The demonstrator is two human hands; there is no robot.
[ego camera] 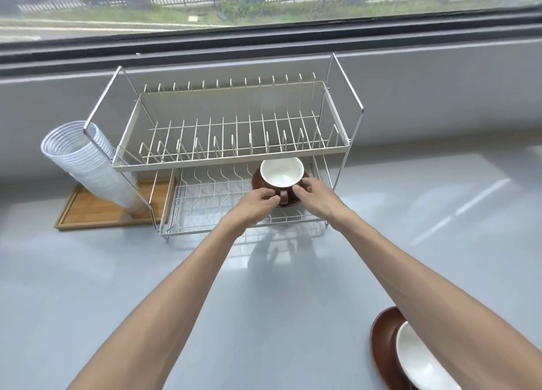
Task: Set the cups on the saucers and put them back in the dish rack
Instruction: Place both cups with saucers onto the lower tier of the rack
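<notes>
A brown cup with a white inside (282, 172) stands upright on a brown saucer (258, 182) in the lower tier of the two-tier wire dish rack (234, 152), toward its right side. My left hand (258, 203) pinches the saucer's near-left rim beside the cup's handle. My right hand (312, 193) grips the saucer's near-right rim. A second brown saucer (382, 345) with a white-lined cup (419, 360) on it sits on the counter at the lower right, partly hidden by my right forearm.
The rack's upper tier holds nothing. A leaning stack of clear plastic cups (88, 160) rests on a wooden tray (96, 210) left of the rack. A grey counter (88, 272) runs below a window ledge.
</notes>
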